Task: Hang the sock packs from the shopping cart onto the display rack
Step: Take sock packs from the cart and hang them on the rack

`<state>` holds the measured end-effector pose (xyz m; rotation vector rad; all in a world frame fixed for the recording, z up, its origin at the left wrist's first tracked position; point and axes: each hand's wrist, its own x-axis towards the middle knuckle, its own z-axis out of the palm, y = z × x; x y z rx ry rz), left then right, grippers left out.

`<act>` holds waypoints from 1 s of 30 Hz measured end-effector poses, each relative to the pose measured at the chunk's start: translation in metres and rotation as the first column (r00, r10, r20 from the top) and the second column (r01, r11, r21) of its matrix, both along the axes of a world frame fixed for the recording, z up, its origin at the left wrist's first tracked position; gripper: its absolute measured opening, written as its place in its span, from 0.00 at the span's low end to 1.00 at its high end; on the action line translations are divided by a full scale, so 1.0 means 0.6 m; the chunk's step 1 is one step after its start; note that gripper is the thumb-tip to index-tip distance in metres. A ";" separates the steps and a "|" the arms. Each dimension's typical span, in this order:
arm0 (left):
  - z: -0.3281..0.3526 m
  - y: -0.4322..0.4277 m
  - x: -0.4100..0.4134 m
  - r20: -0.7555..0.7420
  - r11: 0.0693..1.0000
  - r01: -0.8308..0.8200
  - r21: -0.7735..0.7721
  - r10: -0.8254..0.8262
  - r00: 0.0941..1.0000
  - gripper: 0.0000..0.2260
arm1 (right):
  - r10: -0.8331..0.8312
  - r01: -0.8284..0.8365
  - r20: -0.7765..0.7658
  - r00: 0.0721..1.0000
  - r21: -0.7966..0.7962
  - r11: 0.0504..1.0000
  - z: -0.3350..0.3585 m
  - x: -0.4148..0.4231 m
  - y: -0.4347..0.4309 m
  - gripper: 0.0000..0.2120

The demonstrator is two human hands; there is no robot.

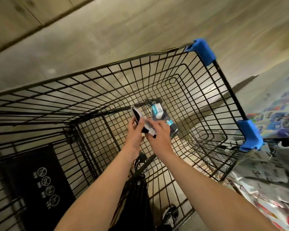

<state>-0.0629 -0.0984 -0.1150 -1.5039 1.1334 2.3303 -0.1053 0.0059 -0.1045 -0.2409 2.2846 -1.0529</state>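
Head view: both hands are shown reaching down into the black wire shopping cart [212,104]. The left hand [135,130] and the right hand [158,132] are closed together on one black-and-white sock pack [144,123], which is held above the basket floor, the left at its upper part and the right at its lower end. A second sock pack [158,114], dark with a light card label and a small hanger hook at its top, lies on the cart floor just beyond the hands; whether the right hand touches it cannot be told. The display rack is not clearly made out; only blurred merchandise is seen at the right edge. The packs are judged to be light, soft and easily bent, with only the card band and the hook offering stiffness. A grip at the card header, just below the hook, is recommended, so that the hook is left free for the rack peg. A grip on the sock fabric alone is likely to let the pack droop and twist.
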 end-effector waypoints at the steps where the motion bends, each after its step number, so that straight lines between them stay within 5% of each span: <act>1: -0.001 -0.002 -0.002 0.011 1.000 -0.024 0.017 0.024 1.000 0.26 | 0.062 -0.062 0.007 0.998 0.007 0.998 0.003 0.003 0.000 0.26; 5: -0.009 -0.023 -0.010 0.162 0.993 -0.100 -0.056 0.108 0.981 0.18 | 0.130 -0.124 0.117 0.985 -0.059 0.991 0.008 -0.001 0.000 0.18; 10: -0.056 -0.046 -0.009 0.224 0.979 0.009 -0.203 0.037 0.974 0.11 | -0.301 0.299 0.185 0.935 0.039 0.953 -0.035 -0.058 0.004 0.09; 14: -0.110 -0.048 -0.019 0.221 0.953 0.165 -0.255 -0.108 0.969 0.05 | -0.355 0.296 0.162 0.921 0.303 0.906 -0.131 -0.114 0.008 0.20; 20: -0.167 -0.027 -0.028 0.302 0.940 0.242 -0.241 -0.164 0.939 0.14 | -0.188 0.064 0.166 0.968 0.562 0.824 -0.204 -0.126 0.025 0.42; 26: -0.142 -0.007 -0.024 0.294 0.916 0.260 -0.304 -0.170 0.941 0.13 | -0.271 0.168 0.241 0.932 0.375 0.912 -0.173 -0.108 0.006 0.24; 30: -0.067 0.000 -0.024 0.291 0.895 0.280 -0.346 -0.182 0.939 0.11 | -0.388 0.345 0.296 0.873 0.189 0.919 -0.082 -0.106 0.010 0.22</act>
